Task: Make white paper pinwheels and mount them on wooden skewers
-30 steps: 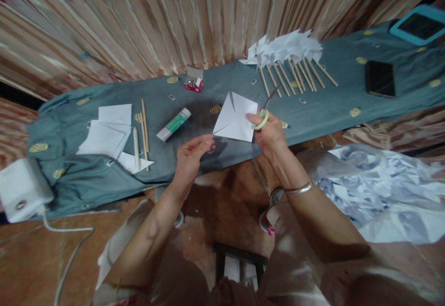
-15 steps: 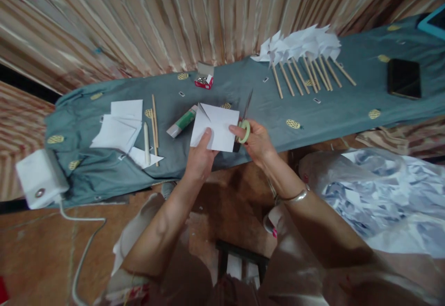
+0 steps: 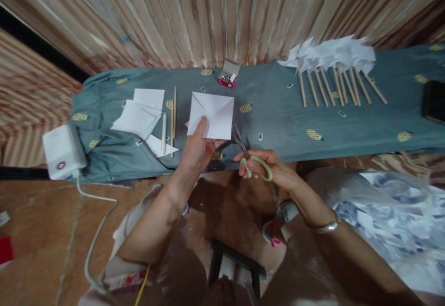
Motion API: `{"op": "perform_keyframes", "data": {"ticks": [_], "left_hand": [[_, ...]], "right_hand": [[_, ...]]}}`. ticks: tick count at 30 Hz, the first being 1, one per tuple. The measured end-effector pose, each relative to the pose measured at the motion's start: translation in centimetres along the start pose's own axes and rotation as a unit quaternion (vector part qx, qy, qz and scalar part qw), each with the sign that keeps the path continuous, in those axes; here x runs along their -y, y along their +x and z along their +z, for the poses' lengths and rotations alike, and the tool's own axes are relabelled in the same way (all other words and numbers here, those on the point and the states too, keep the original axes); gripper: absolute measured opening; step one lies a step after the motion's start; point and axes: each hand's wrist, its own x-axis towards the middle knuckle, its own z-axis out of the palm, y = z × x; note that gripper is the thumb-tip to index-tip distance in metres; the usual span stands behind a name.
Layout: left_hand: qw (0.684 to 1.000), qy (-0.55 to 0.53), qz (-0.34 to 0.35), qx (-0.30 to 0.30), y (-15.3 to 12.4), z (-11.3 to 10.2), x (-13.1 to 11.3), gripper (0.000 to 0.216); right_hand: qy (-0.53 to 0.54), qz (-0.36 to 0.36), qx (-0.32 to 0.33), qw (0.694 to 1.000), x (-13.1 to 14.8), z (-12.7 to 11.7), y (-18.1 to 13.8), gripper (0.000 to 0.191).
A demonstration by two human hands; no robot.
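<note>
My left hand (image 3: 198, 150) grips a white square of paper (image 3: 220, 111) by its lower edge, thumb on top and fingers underneath. Lines run in from the paper's corners towards its middle; which are cuts and which are creases I cannot tell. To its lower right, my right hand (image 3: 273, 167) is closed round the pale green handles of a pair of scissors (image 3: 259, 166). Their blades are slightly apart, pointing up and left near the paper's corner. Left of the paper lie a white stick-like piece (image 3: 163, 134), thin wooden sticks (image 3: 174, 116) and a stack of white paper squares (image 3: 137, 116).
A small red box (image 3: 227, 79) holding shiny metal pieces stands open behind the paper. White paper pinwheels (image 3: 333, 55) on sticks lie in a row at back right. A dark flat object (image 3: 434, 101) is far right. A white power box (image 3: 65, 153) with a cable sits at left.
My right hand has drawn the scissors down and away from the paper, its fingers off the sheet. My left hand alone holds the paper. The view has turned left.
</note>
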Motion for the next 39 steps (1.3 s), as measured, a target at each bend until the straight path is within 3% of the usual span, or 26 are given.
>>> {"op": "perform_keyframes", "data": {"ticks": [10,39], "left_hand": [[1.000,0.011,-0.012,-0.005,-0.2,0.2,1.0,0.033],[1.000,0.004,-0.028,-0.010,-0.4,0.6,1.4,0.037]], "right_hand": [[-0.009,0.020,0.016,1.000,-0.2,0.1,-0.1,0.039],[-0.042,0.007,0.006,0.999,-0.4,0.0,0.0,0.037]]}}
